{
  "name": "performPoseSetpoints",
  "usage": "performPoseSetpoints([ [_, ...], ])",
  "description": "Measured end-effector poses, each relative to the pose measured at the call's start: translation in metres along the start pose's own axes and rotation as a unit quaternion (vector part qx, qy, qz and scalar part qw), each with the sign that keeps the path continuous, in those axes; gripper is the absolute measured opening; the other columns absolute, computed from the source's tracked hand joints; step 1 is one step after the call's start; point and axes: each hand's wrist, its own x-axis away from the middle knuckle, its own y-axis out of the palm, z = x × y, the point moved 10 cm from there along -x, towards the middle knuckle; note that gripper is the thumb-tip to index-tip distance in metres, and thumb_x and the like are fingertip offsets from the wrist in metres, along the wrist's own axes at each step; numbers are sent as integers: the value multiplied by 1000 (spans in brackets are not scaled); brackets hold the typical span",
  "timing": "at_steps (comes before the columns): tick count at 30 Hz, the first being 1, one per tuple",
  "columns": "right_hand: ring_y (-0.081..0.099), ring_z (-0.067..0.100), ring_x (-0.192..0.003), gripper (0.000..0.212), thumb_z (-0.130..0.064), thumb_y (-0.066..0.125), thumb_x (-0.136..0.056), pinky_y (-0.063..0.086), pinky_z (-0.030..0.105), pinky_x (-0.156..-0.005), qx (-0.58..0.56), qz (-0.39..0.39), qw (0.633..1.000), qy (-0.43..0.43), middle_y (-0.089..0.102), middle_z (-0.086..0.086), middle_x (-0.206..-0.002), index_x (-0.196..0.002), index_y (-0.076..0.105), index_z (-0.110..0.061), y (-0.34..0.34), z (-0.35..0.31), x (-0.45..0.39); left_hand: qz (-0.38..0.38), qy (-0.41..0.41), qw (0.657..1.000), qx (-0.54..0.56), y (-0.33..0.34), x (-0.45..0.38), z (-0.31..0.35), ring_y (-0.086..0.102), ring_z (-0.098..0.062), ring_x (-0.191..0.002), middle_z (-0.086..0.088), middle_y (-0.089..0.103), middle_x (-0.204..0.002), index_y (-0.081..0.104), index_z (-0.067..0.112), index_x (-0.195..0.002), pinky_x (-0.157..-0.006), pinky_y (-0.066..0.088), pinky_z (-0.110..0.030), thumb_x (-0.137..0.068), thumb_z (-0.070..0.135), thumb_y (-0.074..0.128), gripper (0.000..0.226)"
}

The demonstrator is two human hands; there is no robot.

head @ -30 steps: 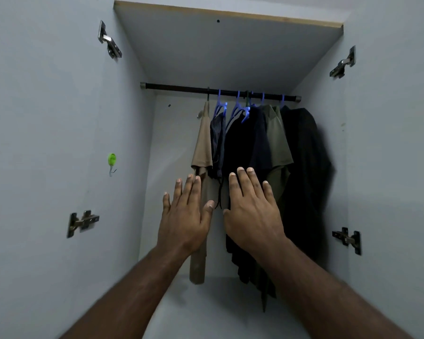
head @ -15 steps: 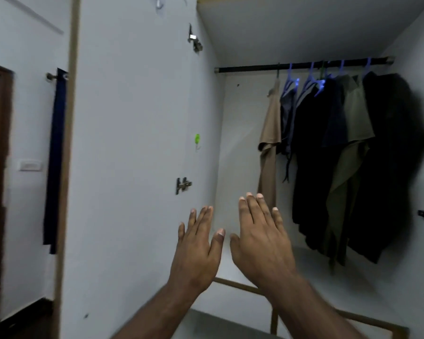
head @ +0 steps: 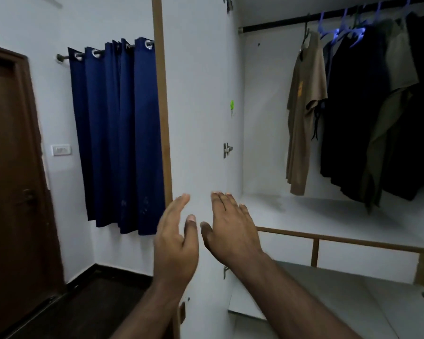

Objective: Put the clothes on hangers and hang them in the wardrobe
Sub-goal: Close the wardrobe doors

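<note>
Several garments hang from a black rod (head: 274,24) in the open wardrobe at the upper right: a tan shirt (head: 304,113) on the left, then dark clothes (head: 350,113) and an olive one (head: 399,69) on blue hangers (head: 338,33). My left hand (head: 175,243) and my right hand (head: 230,231) are raised side by side in front of the wardrobe's white side panel (head: 201,94), fingers straight, both empty and well away from the clothes.
A blue curtain (head: 118,133) hangs left of the wardrobe, beside a brown door (head: 12,179) and a wall switch (head: 61,150). A wood-edged lower shelf (head: 353,241) lies under the hanging space. A green hook (head: 231,105) and metal hinges (head: 227,150) sit on the panel.
My view has swung left, away from the hanging clothes toward the curtain and door. Both hands have come back from the garments and stayed open and empty.
</note>
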Motion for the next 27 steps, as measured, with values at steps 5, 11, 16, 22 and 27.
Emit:
performPoseSetpoints([
  [5, 19, 17, -152, 64, -48, 35, -105, 18, 39, -124, -32, 3, 999, 29, 24, -1, -165, -159, 16, -19, 20, -34, 13, 35, -87, 993, 74, -39, 3, -43, 47, -8, -131, 15, 47, -141, 52, 28, -142, -104, 42, -27, -101, 33, 48, 41],
  [11, 39, 20, -144, 66, -51, 44, -102, 37, 37, -113, -84, -26, 993, 80, 35, -2, -160, -158, 21, -23, 40, -52, 15, -98, -256, 943, 189, -11, 6, -79, 53, 0, -123, 16, 57, -135, 49, 24, -146, -99, 39, -17, -106, 46, 34, 48],
  [16, 52, 23, -131, 60, -46, 52, -101, 47, 37, -101, -102, -21, 989, 105, 53, 0, -145, -152, 32, -23, 51, -47, 13, -105, -272, 931, 219, -8, -4, -95, 60, -13, -120, 12, 65, -121, 58, 34, -124, -107, 46, -37, -103, 52, 37, 35],
  [22, 61, 19, -109, 45, -36, 62, -96, 56, 39, -89, -137, 75, 973, 169, 54, -2, -125, -136, 44, -27, 34, -5, 16, -185, -238, 927, 223, 30, 1, -74, 69, -10, -104, 6, 75, -105, 71, 33, -106, -99, 53, -37, -104, 34, 49, 22],
  [27, 59, 20, -113, 47, -37, 58, -98, 54, 36, -92, -105, 115, 967, 203, 56, -2, -127, -140, 45, -23, 10, 55, 33, -274, -181, 933, 145, 93, 10, -67, 66, -5, -104, 12, 72, -109, 70, 33, -111, -89, 54, -26, -101, 24, 58, 19],
])
